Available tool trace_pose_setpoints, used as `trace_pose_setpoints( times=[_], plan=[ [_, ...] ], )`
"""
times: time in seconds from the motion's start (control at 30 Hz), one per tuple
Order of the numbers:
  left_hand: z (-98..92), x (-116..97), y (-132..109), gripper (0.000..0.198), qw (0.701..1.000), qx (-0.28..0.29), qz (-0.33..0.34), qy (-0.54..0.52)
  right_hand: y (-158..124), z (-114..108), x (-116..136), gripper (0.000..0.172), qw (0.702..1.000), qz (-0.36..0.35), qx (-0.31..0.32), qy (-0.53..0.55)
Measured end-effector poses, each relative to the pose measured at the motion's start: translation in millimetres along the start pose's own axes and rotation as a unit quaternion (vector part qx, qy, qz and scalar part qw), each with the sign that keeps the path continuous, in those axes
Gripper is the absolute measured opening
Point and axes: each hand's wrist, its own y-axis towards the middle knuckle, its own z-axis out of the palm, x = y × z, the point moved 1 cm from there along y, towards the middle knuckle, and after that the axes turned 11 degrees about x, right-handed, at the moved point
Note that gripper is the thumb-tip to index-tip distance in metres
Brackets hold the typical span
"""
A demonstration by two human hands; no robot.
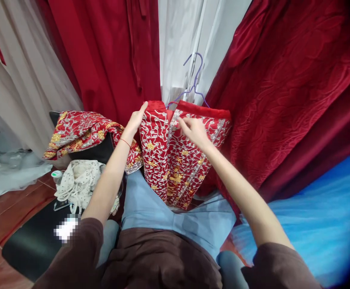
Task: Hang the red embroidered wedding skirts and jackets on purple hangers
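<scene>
A red garment with silver and gold embroidery (168, 164) hangs on a purple hanger (194, 82) over my lap. My left hand (137, 118) lies flat against the garment's upper left edge, fingers stretched out. My right hand (193, 130) rests on the front of the garment near its top centre, its fingers pinched together at the opening. What the fingers pinch is too small to make out.
A second embroidered red piece (78, 132) lies draped over a black chair at left, above a white dotted cloth (78, 182). Red dresses (283, 100) and white dresses (181, 40) hang behind. Blue tulle (319, 224) lies at right. A black seat (33, 245) stands on the tiled floor.
</scene>
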Motion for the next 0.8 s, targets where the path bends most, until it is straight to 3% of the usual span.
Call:
trace_pose_setpoints(
  times=[0.07,0.17,0.27,0.33,0.43,0.57,0.7,0.8],
  plan=[
    [-6.4,3.9,14.0,0.055,0.996,0.057,-0.057,-0.042,4.5,-29.0,-17.1,0.043,0.983,0.006,-0.090,-0.158],
    [-8.9,8.7,22.8,0.051,0.990,0.091,-0.074,-0.074,16.3,-76.5,-56.3,0.052,0.957,0.048,-0.108,-0.263],
    [-6.9,11.0,28.4,0.042,0.987,0.130,-0.018,-0.094,23.8,-110.9,-98.8,0.058,0.954,0.112,0.037,-0.274],
    [-6.1,12.0,32.6,0.038,0.990,0.121,0.014,-0.069,21.8,-123.9,-120.4,0.055,0.934,0.136,0.130,-0.302],
    [-4.3,13.9,37.7,0.035,0.995,0.085,0.061,-0.004,11.6,-132.8,-138.0,0.046,0.920,0.101,0.152,-0.348],
    [6.3,16.8,39.1,0.033,0.992,-0.020,0.113,0.060,-4.5,-131.5,-138.1,0.025,0.939,0.023,0.075,-0.336],
    [27.1,16.7,35.2,0.037,0.982,-0.141,0.114,0.048,-14.7,-121.5,-122.3,0.024,0.942,-0.013,-0.008,-0.336],
    [43.3,11.6,28.2,0.040,0.974,-0.185,0.118,0.062,-15.5,-113.9,-110.9,0.026,0.935,-0.018,-0.047,-0.350]
  ],
)
